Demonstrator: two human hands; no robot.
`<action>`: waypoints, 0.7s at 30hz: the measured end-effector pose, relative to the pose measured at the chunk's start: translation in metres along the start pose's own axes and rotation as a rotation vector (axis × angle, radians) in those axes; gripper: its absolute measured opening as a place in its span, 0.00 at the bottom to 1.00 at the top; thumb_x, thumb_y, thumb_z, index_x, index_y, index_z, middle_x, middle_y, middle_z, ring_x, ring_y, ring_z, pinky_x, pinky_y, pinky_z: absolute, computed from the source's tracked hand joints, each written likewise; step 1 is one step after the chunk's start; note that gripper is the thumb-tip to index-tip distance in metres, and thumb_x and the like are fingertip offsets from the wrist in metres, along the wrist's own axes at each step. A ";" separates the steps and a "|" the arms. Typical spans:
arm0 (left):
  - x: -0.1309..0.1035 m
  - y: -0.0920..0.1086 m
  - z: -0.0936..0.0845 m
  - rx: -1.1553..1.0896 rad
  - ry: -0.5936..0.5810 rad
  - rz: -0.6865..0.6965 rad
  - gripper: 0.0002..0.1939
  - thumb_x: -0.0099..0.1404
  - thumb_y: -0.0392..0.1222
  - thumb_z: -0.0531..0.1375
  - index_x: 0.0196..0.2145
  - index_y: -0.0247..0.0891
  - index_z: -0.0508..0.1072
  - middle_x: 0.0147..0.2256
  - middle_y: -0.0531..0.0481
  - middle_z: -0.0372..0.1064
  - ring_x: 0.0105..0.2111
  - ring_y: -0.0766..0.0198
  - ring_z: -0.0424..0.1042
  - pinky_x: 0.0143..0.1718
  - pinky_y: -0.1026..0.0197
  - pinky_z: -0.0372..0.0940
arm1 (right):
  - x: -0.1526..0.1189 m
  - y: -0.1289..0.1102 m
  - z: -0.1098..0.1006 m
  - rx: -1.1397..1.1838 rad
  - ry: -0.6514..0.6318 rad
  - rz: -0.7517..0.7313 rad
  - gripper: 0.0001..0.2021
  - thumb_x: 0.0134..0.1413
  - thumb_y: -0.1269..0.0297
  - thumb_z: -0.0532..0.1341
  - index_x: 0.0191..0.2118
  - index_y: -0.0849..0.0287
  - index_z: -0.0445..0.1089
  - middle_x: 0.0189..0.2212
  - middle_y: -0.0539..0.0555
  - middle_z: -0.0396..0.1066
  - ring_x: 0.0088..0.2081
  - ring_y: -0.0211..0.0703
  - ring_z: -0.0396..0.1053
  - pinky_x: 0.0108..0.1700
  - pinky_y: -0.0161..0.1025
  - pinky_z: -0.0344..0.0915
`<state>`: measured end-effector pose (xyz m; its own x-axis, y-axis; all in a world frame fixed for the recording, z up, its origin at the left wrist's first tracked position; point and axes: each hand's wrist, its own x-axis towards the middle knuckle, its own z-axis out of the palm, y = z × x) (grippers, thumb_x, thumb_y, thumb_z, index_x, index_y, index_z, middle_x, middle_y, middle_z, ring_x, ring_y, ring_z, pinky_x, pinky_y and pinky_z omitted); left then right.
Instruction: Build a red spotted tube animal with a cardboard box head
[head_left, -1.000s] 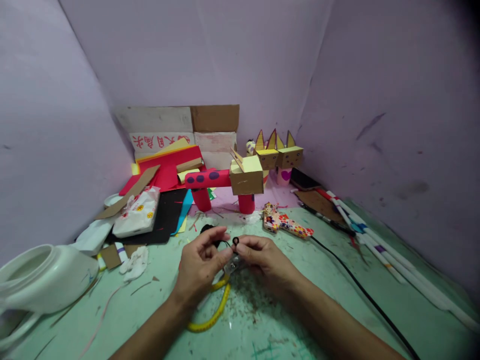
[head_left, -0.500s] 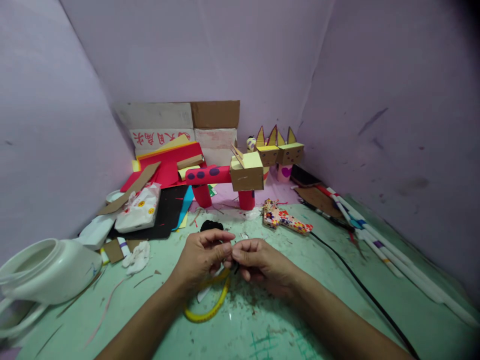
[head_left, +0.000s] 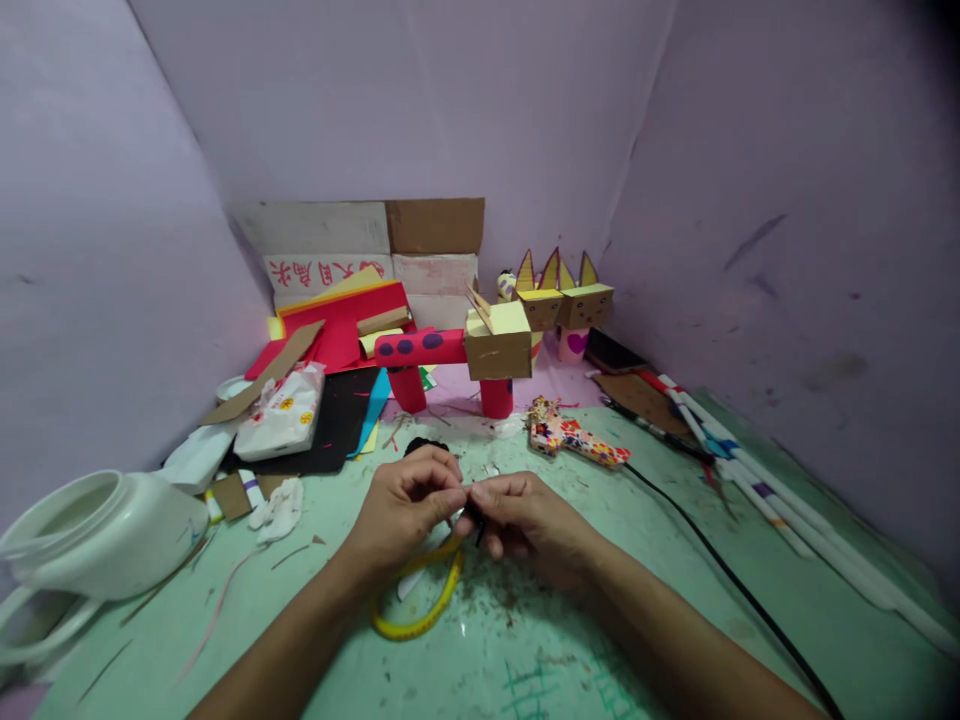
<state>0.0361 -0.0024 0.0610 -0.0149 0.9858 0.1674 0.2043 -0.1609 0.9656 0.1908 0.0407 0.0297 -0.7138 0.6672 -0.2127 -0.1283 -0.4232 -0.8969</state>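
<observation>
Strand (head_left: 478, 534): short, black, caught at our right fingertips; its free end hangs just under the grip, and the rest is hidden by our fingers.
Right hand (head_left: 534, 522): thumb and forefinger pressed together, pinching the strand, with the other fingers curled beneath.
Left hand (head_left: 409, 508): thumb and forefinger brought close, their tips right beside the right ones; we cannot tell whether they also hold the strand.
Loop (head_left: 417, 630): yellow, lying on the table (head_left: 450, 690) just below our grip and a little to its left, partly under our left hand.
Bundle (head_left: 426, 444): black, just beyond our left knuckles, partly covered by them.
Toy (head_left: 420, 347): red with purple spots and a box head, upright, straight beyond our grip and well apart from it.
Figures (head_left: 587, 308): box-headed with pointed ears, further off beyond our grip, to the right.
Glue gun (head_left: 594, 446): flower-patterned, on its side, near our right hand, beyond it and to the right.
Rods (head_left: 763, 489): white with coloured bands, well right of our grip.
Packet (head_left: 279, 420): white, beyond our grip to the left.
Pot (head_left: 146, 555): white, tipped over, far left of our grip.
</observation>
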 end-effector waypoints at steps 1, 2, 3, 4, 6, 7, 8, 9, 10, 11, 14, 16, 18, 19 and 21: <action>0.000 0.001 0.000 0.031 -0.005 0.025 0.07 0.51 0.37 0.63 0.17 0.34 0.73 0.28 0.47 0.66 0.29 0.64 0.67 0.30 0.64 0.61 | 0.000 0.000 -0.001 -0.005 0.002 0.005 0.19 0.40 0.49 0.66 0.27 0.65 0.75 0.24 0.54 0.74 0.14 0.26 0.59 0.14 0.28 0.38; -0.001 0.001 0.000 0.054 -0.008 0.040 0.07 0.51 0.36 0.62 0.18 0.35 0.74 0.29 0.47 0.66 0.30 0.64 0.67 0.32 0.63 0.61 | 0.000 0.000 -0.001 -0.008 0.002 0.014 0.19 0.39 0.50 0.67 0.27 0.65 0.75 0.23 0.54 0.74 0.14 0.26 0.59 0.14 0.28 0.39; -0.001 0.001 0.000 0.072 -0.011 0.054 0.06 0.52 0.36 0.62 0.19 0.35 0.74 0.30 0.47 0.66 0.30 0.64 0.67 0.31 0.63 0.61 | 0.000 -0.001 -0.002 -0.008 0.001 0.026 0.18 0.39 0.50 0.67 0.26 0.65 0.75 0.23 0.53 0.73 0.14 0.25 0.58 0.14 0.28 0.39; -0.002 0.001 0.001 0.089 -0.012 0.070 0.06 0.52 0.36 0.63 0.19 0.35 0.75 0.30 0.47 0.66 0.29 0.65 0.67 0.29 0.64 0.60 | -0.001 -0.002 -0.002 -0.005 -0.001 0.041 0.18 0.38 0.51 0.68 0.25 0.65 0.74 0.22 0.52 0.73 0.14 0.25 0.57 0.14 0.28 0.39; -0.003 0.001 0.001 0.118 -0.010 0.111 0.05 0.52 0.37 0.63 0.20 0.36 0.75 0.30 0.47 0.66 0.26 0.66 0.65 0.26 0.65 0.59 | -0.001 -0.004 -0.004 0.003 -0.006 0.077 0.17 0.36 0.52 0.69 0.23 0.64 0.74 0.20 0.50 0.71 0.13 0.24 0.55 0.14 0.28 0.39; -0.004 0.001 0.002 0.129 -0.008 0.133 0.05 0.52 0.37 0.64 0.20 0.37 0.75 0.30 0.48 0.66 0.25 0.67 0.65 0.25 0.65 0.58 | -0.002 -0.004 -0.004 -0.001 -0.011 0.091 0.17 0.35 0.52 0.69 0.23 0.64 0.73 0.19 0.49 0.71 0.13 0.24 0.55 0.14 0.28 0.39; -0.005 0.001 0.002 0.136 0.000 0.153 0.05 0.52 0.37 0.64 0.20 0.37 0.75 0.29 0.48 0.66 0.24 0.67 0.64 0.24 0.65 0.58 | -0.002 -0.005 -0.005 -0.011 -0.017 0.097 0.17 0.35 0.52 0.69 0.22 0.64 0.73 0.18 0.49 0.70 0.13 0.24 0.54 0.14 0.28 0.39; -0.005 0.001 0.002 0.136 0.011 0.168 0.05 0.52 0.37 0.64 0.20 0.37 0.75 0.28 0.48 0.66 0.24 0.67 0.64 0.24 0.65 0.58 | -0.002 -0.005 -0.005 -0.025 -0.026 0.094 0.17 0.35 0.52 0.69 0.22 0.64 0.72 0.17 0.48 0.69 0.12 0.24 0.53 0.14 0.28 0.39; -0.006 0.001 0.002 0.130 0.024 0.176 0.05 0.51 0.37 0.65 0.19 0.37 0.75 0.28 0.48 0.66 0.25 0.67 0.65 0.25 0.65 0.59 | -0.002 -0.005 -0.006 -0.039 -0.038 0.086 0.17 0.36 0.52 0.69 0.21 0.64 0.71 0.17 0.48 0.68 0.12 0.24 0.53 0.14 0.28 0.39; -0.005 0.001 0.003 0.114 0.037 0.176 0.06 0.50 0.37 0.65 0.19 0.37 0.75 0.27 0.48 0.67 0.25 0.66 0.65 0.26 0.65 0.59 | -0.002 -0.004 -0.005 -0.047 -0.052 0.074 0.17 0.36 0.52 0.69 0.21 0.64 0.71 0.16 0.47 0.68 0.13 0.24 0.53 0.14 0.28 0.40; -0.004 -0.001 0.006 -0.009 0.056 0.044 0.08 0.50 0.42 0.65 0.20 0.36 0.74 0.24 0.49 0.67 0.22 0.68 0.65 0.22 0.65 0.59 | -0.002 -0.004 -0.003 -0.013 -0.090 0.025 0.18 0.39 0.51 0.68 0.22 0.63 0.68 0.18 0.47 0.68 0.14 0.26 0.55 0.15 0.29 0.42; -0.003 -0.006 0.008 -0.151 0.024 -0.144 0.12 0.54 0.48 0.63 0.29 0.35 0.75 0.18 0.52 0.65 0.16 0.70 0.60 0.17 0.67 0.56 | -0.002 -0.007 -0.003 0.036 -0.070 -0.047 0.18 0.40 0.50 0.67 0.24 0.62 0.67 0.20 0.48 0.69 0.13 0.26 0.55 0.16 0.29 0.41; -0.002 -0.011 0.011 -0.281 -0.040 -0.304 0.20 0.56 0.53 0.59 0.40 0.34 0.73 0.13 0.56 0.61 0.12 0.71 0.57 0.13 0.69 0.53 | -0.003 -0.012 -0.005 0.101 -0.002 -0.145 0.17 0.41 0.52 0.67 0.26 0.61 0.68 0.18 0.46 0.67 0.13 0.25 0.50 0.17 0.30 0.39; -0.002 -0.013 0.012 -0.320 -0.077 -0.345 0.23 0.57 0.54 0.59 0.43 0.33 0.72 0.13 0.57 0.60 0.11 0.71 0.56 0.12 0.69 0.52 | -0.003 -0.014 -0.006 0.140 0.033 -0.182 0.16 0.41 0.53 0.67 0.26 0.61 0.68 0.16 0.45 0.64 0.12 0.25 0.46 0.17 0.30 0.39; -0.002 -0.016 0.014 -0.340 -0.131 -0.378 0.24 0.57 0.54 0.58 0.43 0.32 0.72 0.14 0.55 0.62 0.12 0.72 0.57 0.12 0.70 0.51 | -0.002 -0.017 -0.010 0.208 0.078 -0.202 0.15 0.40 0.54 0.68 0.27 0.60 0.69 0.12 0.42 0.57 0.13 0.26 0.41 0.18 0.30 0.38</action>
<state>0.0462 -0.0009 0.0429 0.1005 0.9723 -0.2109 -0.1214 0.2223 0.9674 0.2017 0.0526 0.0421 -0.6055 0.7924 -0.0744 -0.4065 -0.3882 -0.8271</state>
